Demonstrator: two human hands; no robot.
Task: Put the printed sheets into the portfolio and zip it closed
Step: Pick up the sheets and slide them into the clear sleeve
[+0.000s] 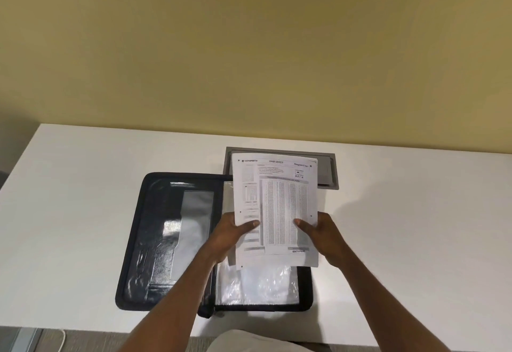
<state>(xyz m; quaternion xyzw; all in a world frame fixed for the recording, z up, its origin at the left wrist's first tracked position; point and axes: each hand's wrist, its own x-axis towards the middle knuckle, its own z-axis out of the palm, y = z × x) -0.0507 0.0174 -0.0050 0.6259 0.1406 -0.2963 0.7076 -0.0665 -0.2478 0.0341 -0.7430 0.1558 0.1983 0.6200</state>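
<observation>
A black zip portfolio (pixel 155 241) lies open on the white table, its left flap showing pockets and its right half holding clear plastic sleeves (pixel 257 285). A stack of printed sheets (pixel 277 199) is held above the right half, tilted slightly and covering most of it. My left hand (pixel 235 232) grips the stack's lower left edge, thumb on top. My right hand (pixel 318 229) grips the lower right edge the same way.
A grey cable hatch (pixel 327 174) is set into the white table (pixel 83 185) behind the sheets, close to the yellow wall. A white cable (pixel 62 338) hangs below the table's front edge at the left.
</observation>
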